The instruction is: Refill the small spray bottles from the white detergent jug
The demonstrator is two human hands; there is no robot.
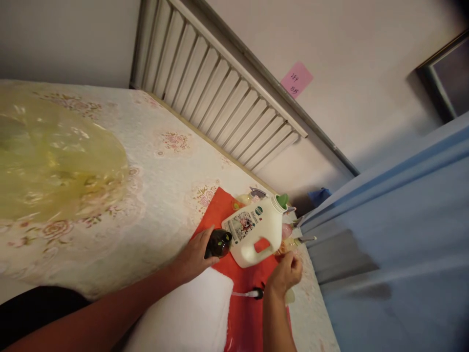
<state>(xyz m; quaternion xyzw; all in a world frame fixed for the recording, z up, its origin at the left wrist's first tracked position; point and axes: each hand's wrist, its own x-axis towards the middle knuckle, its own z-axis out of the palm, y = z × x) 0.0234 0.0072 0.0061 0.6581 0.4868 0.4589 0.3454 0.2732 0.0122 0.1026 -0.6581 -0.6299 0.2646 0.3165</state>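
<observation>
My left hand [200, 252] is closed around a dark, rounded bottle [219, 243], its fingers and thumb on either side. Right beside this bottle stands a large cream-white jug [252, 234] with a printed label, a handle opening and a green piece at its mouth. My right hand [287, 274] is to the right of the jug, fingers curled in; whatever it may hold is hidden. Near my right wrist lies a black pump head [258, 293] with a white tube, on a red sheet [249, 322]. A white cloth [190, 313] covers part of the sheet.
Several small bottles, one pink [287, 230], crowd behind the jug. A yellow translucent plastic bag [62, 161] spreads over the left of the flowered tablecloth [172, 186]. A white slatted radiator [227, 93] runs along the back. Blue curtain [395, 234] hangs at right.
</observation>
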